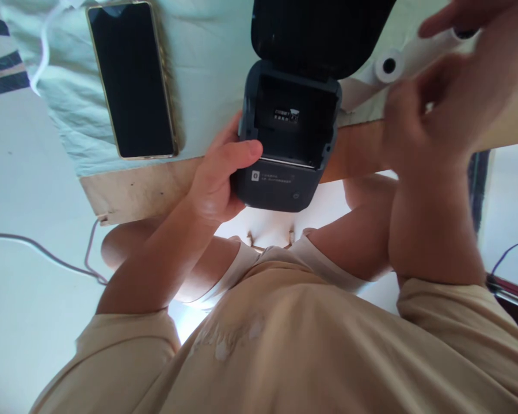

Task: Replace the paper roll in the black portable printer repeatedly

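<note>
Right fingers (440, 109) around roll (397, 62), above printer (285, 144)

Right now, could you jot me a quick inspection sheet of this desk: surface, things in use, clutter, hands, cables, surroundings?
Surface: wooden table with a pale green cloth over most of it.
Things in use: dark label printer, lid open, paper bay looks empty; white paper roll, its hollow core showing.
Clutter: phone, screen dark, lying flat on the cloth.
Hands: left hand in a grip on the printer's side; right hand holds the paper roll beside the printer, blurred.
Cables: white cable on the cloth near the phone; another cable on the floor.
Surroundings: pale floor; the person's beige shirt.
</note>
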### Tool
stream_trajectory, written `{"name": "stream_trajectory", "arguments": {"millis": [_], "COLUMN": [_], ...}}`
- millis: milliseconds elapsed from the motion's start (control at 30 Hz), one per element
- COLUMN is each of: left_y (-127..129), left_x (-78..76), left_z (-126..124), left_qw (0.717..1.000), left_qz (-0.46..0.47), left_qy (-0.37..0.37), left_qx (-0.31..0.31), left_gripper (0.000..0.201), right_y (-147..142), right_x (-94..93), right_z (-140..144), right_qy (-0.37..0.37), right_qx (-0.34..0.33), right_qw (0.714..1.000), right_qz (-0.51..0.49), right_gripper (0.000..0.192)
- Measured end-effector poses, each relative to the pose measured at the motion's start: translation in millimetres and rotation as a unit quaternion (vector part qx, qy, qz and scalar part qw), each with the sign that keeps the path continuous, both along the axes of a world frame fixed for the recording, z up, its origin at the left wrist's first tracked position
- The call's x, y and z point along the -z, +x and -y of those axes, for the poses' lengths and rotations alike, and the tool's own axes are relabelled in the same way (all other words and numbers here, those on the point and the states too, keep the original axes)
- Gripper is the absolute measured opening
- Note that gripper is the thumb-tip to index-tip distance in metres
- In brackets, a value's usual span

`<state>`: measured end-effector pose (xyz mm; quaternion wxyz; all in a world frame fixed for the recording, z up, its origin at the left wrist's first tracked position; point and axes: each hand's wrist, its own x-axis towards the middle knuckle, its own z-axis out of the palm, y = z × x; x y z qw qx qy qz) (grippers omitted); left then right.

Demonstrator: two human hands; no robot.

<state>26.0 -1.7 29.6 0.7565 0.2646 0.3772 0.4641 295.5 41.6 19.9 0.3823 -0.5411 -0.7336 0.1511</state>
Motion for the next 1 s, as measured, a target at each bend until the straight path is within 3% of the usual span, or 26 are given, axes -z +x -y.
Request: {"name": "stream_trajectory", "arguments": {"millis": [100, 200, 367, 500, 533, 600, 667, 733, 800, 900, 1000], "left_y": [-0.5, -0.1, 2.3, 2.2, 1.9, 1.1, 0.4, -0.2, -0.5, -0.7, -0.6], "left_x": [1.2, 2.6, 2.6, 2.7, 2.9, 3.0, 2.7, 2.0, 1.4, 1.5, 2.4], "left_z": [-1.2, -2.2, -0.7, 0.7, 0.6, 0.1, -0.6, -1.4, -2.0, -2.3, -1.7], "left_qw": [1.0, 0.999, 0.999, 0.998, 0.998, 0.999, 1.0, 1.0, 1.0, 1.0, 0.999], "left_qz": [0.015, 0.024, 0.034, 0.049, 0.047, 0.028, -0.001, -0.012, -0.008, 0.009, 0.032], "left_qy": [0.012, 0.025, 0.038, 0.039, 0.038, 0.029, 0.02, 0.016, 0.018, 0.021, 0.02], "left_qx": [0.006, 0.01, 0.006, 0.004, 0.005, 0.005, 0.007, 0.01, 0.015, 0.019, 0.014], "left_gripper": [0.03, 0.024, 0.021, 0.022, 0.022, 0.023, 0.025, 0.026, 0.028, 0.027, 0.024], "right_y": [-19.7, -28.7, -28.3, -32.7, -34.4, -35.9, -33.0, -27.5, -24.1, -29.9, -40.9], "right_x": [-0.2, 1.2, 3.9, 4.4, 3.2, -0.6, -4.1, -5.3, -5.0, -6.1, -12.2], "right_z": [4.4, 3.1, -0.6, -0.6, -0.1, -0.6, -4.3, -10.6, -15.5, -12.5, 0.5], "right_qy": [0.027, 0.008, 0.01, 0.039, 0.022, -0.082, -0.23, -0.333, -0.396, -0.387, -0.295], "right_qx": [-0.036, -0.006, -0.024, -0.064, -0.067, -0.061, -0.047, -0.048, -0.072, -0.069, -0.042], "right_qw": [0.992, 0.986, 0.991, 0.996, 0.997, 0.983, 0.93, 0.886, 0.859, 0.864, 0.908], "right_qz": [0.122, 0.164, 0.13, 0.039, -0.01, -0.15, -0.282, -0.32, -0.315, -0.313, -0.296], "right_gripper": [0.071, 0.063, 0.053, 0.061, 0.063, 0.062, 0.058, 0.052, 0.05, 0.06, 0.066]}}
